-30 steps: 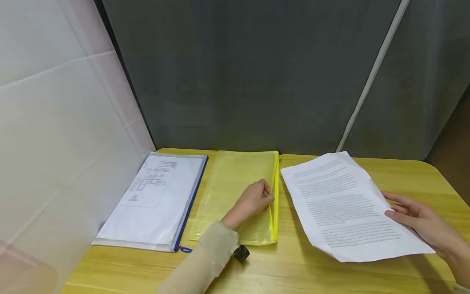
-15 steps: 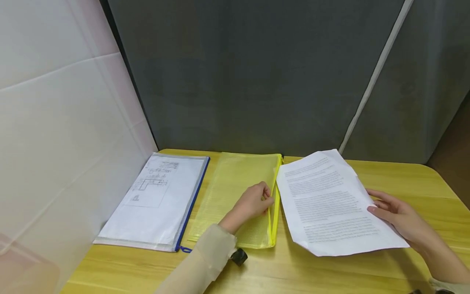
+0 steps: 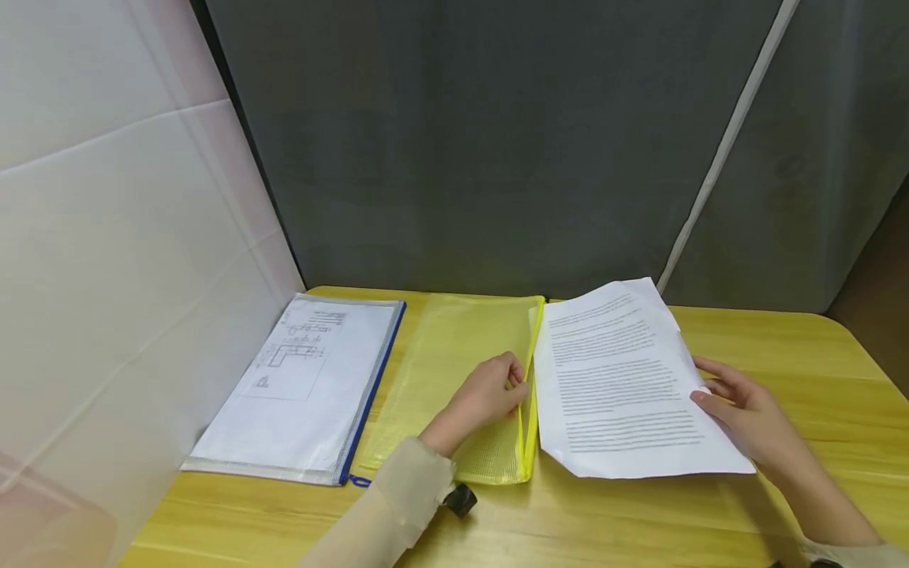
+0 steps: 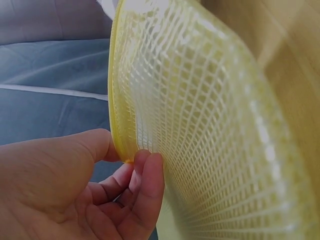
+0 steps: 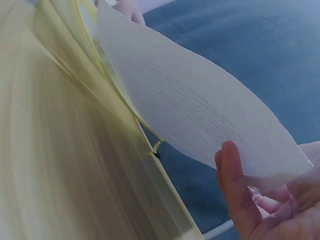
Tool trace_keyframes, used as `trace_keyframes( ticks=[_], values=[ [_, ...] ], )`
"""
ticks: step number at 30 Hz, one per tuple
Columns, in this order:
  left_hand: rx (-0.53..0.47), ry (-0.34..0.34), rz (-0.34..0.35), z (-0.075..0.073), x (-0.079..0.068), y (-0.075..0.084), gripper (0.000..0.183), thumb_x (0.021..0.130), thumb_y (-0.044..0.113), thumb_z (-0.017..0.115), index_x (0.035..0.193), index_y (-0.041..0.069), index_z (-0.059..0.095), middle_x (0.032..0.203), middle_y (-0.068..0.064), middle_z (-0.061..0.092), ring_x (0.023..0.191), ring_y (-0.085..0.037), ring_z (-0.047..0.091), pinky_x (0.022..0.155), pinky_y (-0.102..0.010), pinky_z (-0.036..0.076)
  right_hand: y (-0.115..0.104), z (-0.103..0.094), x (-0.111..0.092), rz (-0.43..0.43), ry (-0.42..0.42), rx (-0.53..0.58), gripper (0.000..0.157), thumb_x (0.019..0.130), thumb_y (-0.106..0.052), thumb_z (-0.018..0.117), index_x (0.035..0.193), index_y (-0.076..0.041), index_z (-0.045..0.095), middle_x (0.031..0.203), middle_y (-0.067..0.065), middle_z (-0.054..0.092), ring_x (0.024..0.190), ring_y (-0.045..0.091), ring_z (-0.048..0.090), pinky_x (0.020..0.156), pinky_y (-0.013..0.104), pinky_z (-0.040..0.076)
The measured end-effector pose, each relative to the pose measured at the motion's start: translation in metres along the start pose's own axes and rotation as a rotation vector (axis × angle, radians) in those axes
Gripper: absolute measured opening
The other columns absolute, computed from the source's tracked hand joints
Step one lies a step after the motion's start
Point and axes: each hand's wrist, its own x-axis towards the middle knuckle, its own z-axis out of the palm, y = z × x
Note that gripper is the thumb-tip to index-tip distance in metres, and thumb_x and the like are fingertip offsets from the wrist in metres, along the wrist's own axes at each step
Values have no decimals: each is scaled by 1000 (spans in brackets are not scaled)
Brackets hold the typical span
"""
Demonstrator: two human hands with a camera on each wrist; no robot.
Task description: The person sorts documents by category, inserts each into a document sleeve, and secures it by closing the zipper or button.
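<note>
A yellow mesh zipper pouch (image 3: 426,371) lies flat at the middle of the table, its zipper side facing right. My left hand (image 3: 486,394) pinches the upper zipper edge and lifts it, so the mouth gapes; the left wrist view shows the yellow edge (image 4: 116,100) between thumb and fingers. In my right hand (image 3: 746,410) is a printed sheet of paper (image 3: 618,386), gripped by its right edge with the thumb on top. The sheet's left edge is at the pouch mouth, and a part seems to be inside at the top. The sheet bows upward in the right wrist view.
To the left lies a clear zipper pouch (image 3: 298,394) with a blue zipper and a drawing inside. A white cloth wall (image 3: 128,260) borders the left side, and a dark grey panel (image 3: 483,150) stands behind the wooden table (image 3: 753,347).
My right hand has moved left with the sheet, bringing its left edge from beside the pouch to the mouth. The left hand keeps its pinch on the zipper edge.
</note>
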Motion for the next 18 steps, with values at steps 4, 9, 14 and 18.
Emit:
trace_keyframes(
  ticks=[4, 9, 14, 18],
  values=[
    [5, -9, -5, -2, -3, 7, 5, 91, 10, 57, 93, 10, 53, 84, -1, 60, 56, -9, 59, 54, -21, 41, -9, 5, -5, 19, 19, -36, 50, 102, -14, 56, 149, -21, 42, 99, -26, 66, 70, 11, 71, 56, 30, 58],
    [22, -16, 5, -2, -5, 9, 4, 92, 10, 58, 93, 8, 54, 82, -1, 60, 55, -9, 57, 53, -21, 40, -15, 16, -8, 43, 45, -48, 58, 102, -18, 56, 154, -6, 32, 102, -32, 62, 70, 11, 71, 56, 31, 58],
    [33, -18, 8, 0, -5, 10, 5, 92, 10, 59, 93, 8, 55, 82, -1, 59, 55, -10, 56, 52, -21, 39, -19, 24, -11, 64, 54, -13, 62, 103, -21, 56, 155, -4, 28, 107, -36, 60, 70, 12, 72, 56, 33, 59],
    [36, -13, 8, 1, -6, 10, 5, 92, 10, 59, 92, 7, 55, 82, -1, 59, 55, -9, 56, 52, -20, 39, -18, 27, -12, 72, 11, 113, 63, 102, -18, 56, 156, -5, 26, 111, -33, 64, 73, 13, 73, 57, 33, 59]
  ],
)
